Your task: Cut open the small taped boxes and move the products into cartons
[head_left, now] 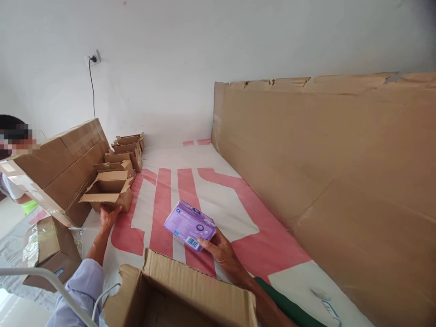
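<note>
My right hand [223,252] grips a purple printed pack [189,225] by its near right corner, thumb on top beside the barcode. The pack is tilted above the red and white sheet; its contents do not show. At the left, my left hand [108,217] is at the near wall of an open cardboard box [117,200], its fingers partly hidden against the cardboard. Close to me, a larger open carton [200,281] stands with its flaps up, in front of my right forearm. Only part of its inside shows.
Several open boxes [124,156] line up behind the left one, beside a long taped carton [75,159]. A closed box [52,254] sits lower left near a white curved bar [44,272]. Tall cardboard [323,181] borders the right. Another person [15,136] is far left.
</note>
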A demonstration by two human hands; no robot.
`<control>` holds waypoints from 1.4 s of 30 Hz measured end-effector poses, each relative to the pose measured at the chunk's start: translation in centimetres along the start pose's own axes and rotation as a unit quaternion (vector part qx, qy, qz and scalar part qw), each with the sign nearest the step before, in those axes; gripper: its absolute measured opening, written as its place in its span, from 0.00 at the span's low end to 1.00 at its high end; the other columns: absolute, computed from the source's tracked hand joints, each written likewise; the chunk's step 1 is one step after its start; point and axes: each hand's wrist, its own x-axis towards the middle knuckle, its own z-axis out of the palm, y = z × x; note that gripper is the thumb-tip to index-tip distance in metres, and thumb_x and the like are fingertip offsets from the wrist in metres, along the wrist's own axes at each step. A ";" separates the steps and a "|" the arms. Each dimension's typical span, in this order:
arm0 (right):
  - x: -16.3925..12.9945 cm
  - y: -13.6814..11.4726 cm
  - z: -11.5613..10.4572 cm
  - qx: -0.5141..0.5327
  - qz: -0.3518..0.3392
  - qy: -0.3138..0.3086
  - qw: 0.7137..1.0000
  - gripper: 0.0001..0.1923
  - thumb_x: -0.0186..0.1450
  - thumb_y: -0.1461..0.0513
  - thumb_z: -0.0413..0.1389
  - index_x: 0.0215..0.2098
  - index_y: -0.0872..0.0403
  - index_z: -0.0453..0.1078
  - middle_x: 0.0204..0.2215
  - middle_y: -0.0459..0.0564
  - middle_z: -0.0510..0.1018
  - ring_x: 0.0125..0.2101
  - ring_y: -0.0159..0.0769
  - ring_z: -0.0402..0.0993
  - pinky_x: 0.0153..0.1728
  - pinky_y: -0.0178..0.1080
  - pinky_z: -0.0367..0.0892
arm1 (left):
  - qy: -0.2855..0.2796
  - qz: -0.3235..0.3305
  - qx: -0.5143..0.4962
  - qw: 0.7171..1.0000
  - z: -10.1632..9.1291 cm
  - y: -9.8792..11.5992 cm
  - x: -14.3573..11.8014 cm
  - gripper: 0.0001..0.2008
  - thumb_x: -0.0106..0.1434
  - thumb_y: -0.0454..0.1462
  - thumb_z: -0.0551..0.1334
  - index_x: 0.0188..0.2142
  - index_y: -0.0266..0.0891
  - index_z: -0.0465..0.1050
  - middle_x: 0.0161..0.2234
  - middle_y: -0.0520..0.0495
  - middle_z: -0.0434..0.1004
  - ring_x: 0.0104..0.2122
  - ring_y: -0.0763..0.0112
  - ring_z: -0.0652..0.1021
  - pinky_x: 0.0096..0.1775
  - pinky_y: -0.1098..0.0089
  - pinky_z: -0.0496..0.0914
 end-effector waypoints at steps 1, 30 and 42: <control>0.0 0.0 0.1 0.006 0.002 -0.005 1.000 0.27 0.58 0.46 0.74 0.51 0.46 0.78 0.49 0.52 0.86 0.53 0.54 0.80 0.56 0.54 0.74 | -0.001 -0.007 0.001 1.000 -0.2 0.1 -0.2 0.34 0.52 0.45 0.81 0.54 0.40 0.71 0.53 0.35 0.83 0.59 0.44 0.81 0.57 0.53 0.76; -0.5 3.7 -0.2 -0.078 0.031 -0.155 0.984 0.40 0.54 0.52 0.75 0.64 0.45 0.75 0.39 0.48 0.85 0.36 0.44 0.82 0.38 0.44 0.77 | -0.535 0.091 -0.213 0.812 1.8 6.9 -14.0 0.36 0.47 0.45 0.83 0.55 0.36 0.81 0.46 0.40 0.87 0.45 0.54 0.82 0.45 0.63 0.74; -0.3 5.3 -0.2 -0.132 -0.008 -0.138 0.982 0.37 0.56 0.48 0.71 0.63 0.43 0.76 0.57 0.57 0.82 0.39 0.43 0.80 0.42 0.48 0.79 | -0.130 0.035 -0.132 0.982 -5.9 0.2 -7.8 0.34 0.47 0.42 0.75 0.55 0.37 0.81 0.45 0.42 0.87 0.49 0.48 0.83 0.49 0.57 0.79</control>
